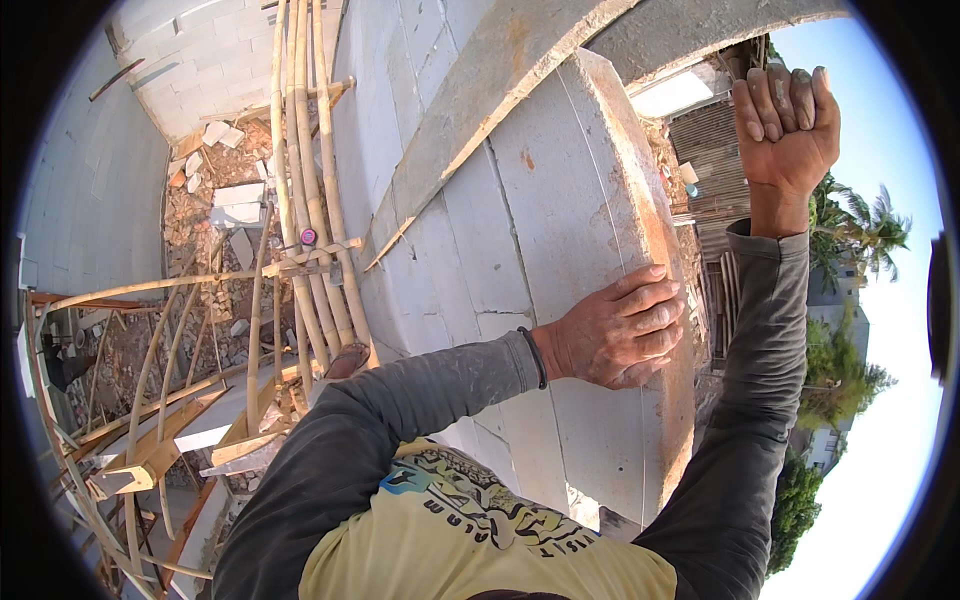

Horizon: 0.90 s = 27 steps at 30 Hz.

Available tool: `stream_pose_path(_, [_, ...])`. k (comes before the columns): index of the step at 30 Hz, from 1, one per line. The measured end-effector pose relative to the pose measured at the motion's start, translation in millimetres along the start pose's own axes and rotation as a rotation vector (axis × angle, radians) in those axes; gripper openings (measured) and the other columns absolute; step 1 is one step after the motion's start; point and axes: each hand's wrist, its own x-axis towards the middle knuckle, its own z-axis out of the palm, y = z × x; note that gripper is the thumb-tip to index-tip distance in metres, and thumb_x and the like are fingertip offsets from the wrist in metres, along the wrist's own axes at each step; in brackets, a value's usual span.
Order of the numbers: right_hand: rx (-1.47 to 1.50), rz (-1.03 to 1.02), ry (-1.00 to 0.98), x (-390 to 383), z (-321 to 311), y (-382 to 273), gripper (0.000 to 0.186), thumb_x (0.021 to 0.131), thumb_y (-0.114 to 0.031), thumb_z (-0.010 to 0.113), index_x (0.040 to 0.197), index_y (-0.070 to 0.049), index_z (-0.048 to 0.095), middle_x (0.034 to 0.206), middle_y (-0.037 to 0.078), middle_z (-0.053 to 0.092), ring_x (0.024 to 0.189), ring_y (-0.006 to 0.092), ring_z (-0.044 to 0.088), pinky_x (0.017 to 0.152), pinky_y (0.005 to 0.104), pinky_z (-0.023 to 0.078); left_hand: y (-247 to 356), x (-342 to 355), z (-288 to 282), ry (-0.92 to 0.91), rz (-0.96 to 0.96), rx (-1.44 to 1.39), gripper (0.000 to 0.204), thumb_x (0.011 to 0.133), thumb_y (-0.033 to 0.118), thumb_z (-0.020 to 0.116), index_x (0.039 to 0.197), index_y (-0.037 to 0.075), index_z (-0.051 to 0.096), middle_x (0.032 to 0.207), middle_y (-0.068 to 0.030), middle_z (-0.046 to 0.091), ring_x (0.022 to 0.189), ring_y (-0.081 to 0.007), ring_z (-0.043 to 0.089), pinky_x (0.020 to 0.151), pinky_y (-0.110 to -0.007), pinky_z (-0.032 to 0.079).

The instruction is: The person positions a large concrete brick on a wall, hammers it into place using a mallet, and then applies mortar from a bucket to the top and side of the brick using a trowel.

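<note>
My left hand (622,328) reaches across the pale block wall (530,230), its fingers bent over the wall's rough, mortar-dusted edge. A dark band circles that wrist. My right hand (787,135) is raised at the upper right, apart from that edge. Its dusty fingers are curled toward the palm; anything inside them is hidden. A dark, wood-like piece (745,55) shows just behind its fingers, and I cannot tell whether they touch. Above my left hand, a grey, pointed slab-like strip (480,120) slants across the wall face.
Bamboo poles (310,180) run along the wall's left side, with a foot (348,360) on them and a small pink round object (308,236) nearby. Broken blocks (238,205) and rubble lie far below. Bamboo and timber framing (150,465) fills the lower left. Trees (840,370) stand beyond.
</note>
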Motion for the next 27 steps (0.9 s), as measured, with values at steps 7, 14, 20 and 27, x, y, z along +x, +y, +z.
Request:
stream_pose_path(7, [-0.029,0.474,0.16,-21,0,92,0.044,0.097,-0.024,0.044,0.056,-0.017,0.029,0.051,-0.004,0.024,0.044,0.011,0.023,0.043,0.0277,0.018,-8,0,4,-0.041,-0.031,0.032,0.036,0.083,0.03,0.062,0.112,0.008,0.064,0.128,-0.0123,0.059,0.129,-0.029,0.047,0.114,-0.05,0.032])
stream_pose_path(14, [0.096,0.043,-0.172,4,-16,20,0.047,0.102,-0.029,0.044,0.059,-0.016,0.03,0.055,-0.005,0.026,0.047,0.0074,0.024,0.042,0.0231,0.025,-7,3,11,-0.031,-0.025,0.053,0.034,0.085,0.029,0.058,0.113,0.011,0.065,0.129,-0.0094,0.06,0.129,-0.027,0.048,0.114,-0.049,0.031])
stream_pose_path(20, [-0.024,0.405,0.158,-42,-20,86,0.048,0.103,-0.033,0.045,0.06,-0.016,0.031,0.057,-0.004,0.024,0.048,0.0084,0.02,0.042,0.0239,0.022,-4,3,13,-0.004,-0.031,0.071,0.031,0.085,0.031,0.057,0.106,0.011,0.07,0.124,-0.0085,0.063,0.127,-0.0265,0.049,0.115,-0.048,0.03])
stream_pose_path(27, [0.048,0.282,0.076,-46,-18,74,0.051,0.103,-0.036,0.045,0.059,-0.016,0.029,0.056,-0.004,0.023,0.047,0.0083,0.02,0.041,0.0232,0.021,-5,4,10,-0.03,-0.044,0.078,0.034,0.086,0.028,0.053,0.111,0.009,0.067,0.123,-0.0106,0.062,0.126,-0.0294,0.049,0.115,-0.052,0.028])
